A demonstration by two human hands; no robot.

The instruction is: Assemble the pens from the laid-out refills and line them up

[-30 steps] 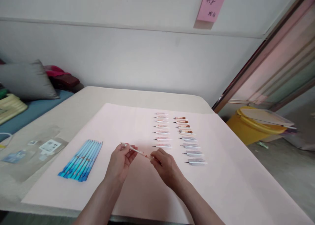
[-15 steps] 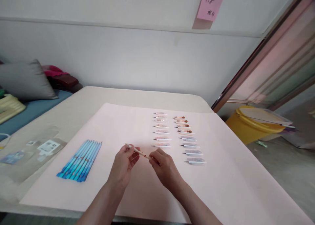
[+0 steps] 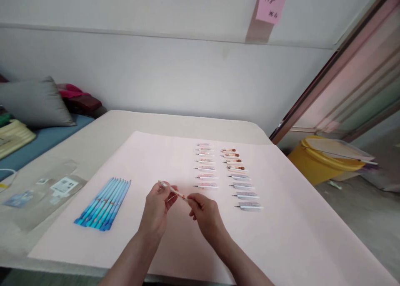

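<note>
Before a white wall (image 3: 150, 73), a pale pink sheet (image 3: 150, 152) covers much of the table (image 3: 187, 119), with a grey cushion (image 3: 36, 104) at the left edge and blue pens (image 3: 104, 204) at lower left. At lower centre, the left hand (image 3: 156, 206) pinches the upper end of a slim pale pen (image 3: 178, 193), the right hand (image 3: 204, 214) closed narrowly on its lower end. Right of centre lie columns of pink-toned pens (image 3: 205, 168) and brown-and-grey pens (image 3: 239, 177), then a yellow bin (image 3: 300, 160).

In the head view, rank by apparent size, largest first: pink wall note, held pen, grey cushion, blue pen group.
1. Grey cushion, cut off at the left edge
2. Blue pen group
3. Pink wall note
4. Held pen, partly covered
</note>
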